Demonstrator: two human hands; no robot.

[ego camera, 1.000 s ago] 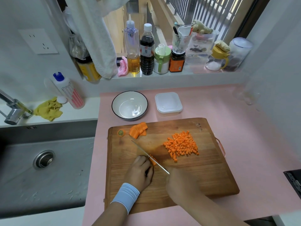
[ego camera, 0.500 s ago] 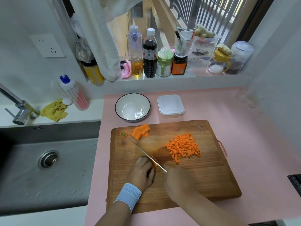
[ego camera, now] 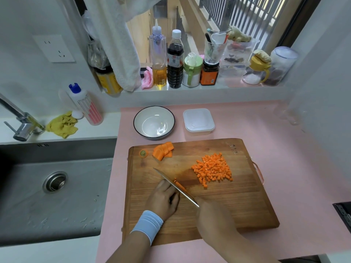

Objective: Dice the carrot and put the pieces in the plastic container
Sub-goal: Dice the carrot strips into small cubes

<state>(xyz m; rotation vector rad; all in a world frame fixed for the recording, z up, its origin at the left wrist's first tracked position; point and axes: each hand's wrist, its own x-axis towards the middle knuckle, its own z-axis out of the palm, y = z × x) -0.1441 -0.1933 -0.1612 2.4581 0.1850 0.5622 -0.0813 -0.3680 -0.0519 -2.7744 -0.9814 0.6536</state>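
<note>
head view: left grip [ego camera: 163, 199] tight on carrot strips [ego camera: 179, 186], right grip [ego camera: 213, 217] tight around knife [ego camera: 167, 179]

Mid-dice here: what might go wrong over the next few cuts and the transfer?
1. The knife blade sits right against the curled fingers of the left hand, which holds a short carrot piece; a slip could nick them.
2. The plastic container looks lidded, and the right hand grips the knife, so the transfer needs a pause.
3. The bowl stands beside it; the diced pile might end up there by mistake.
</note>
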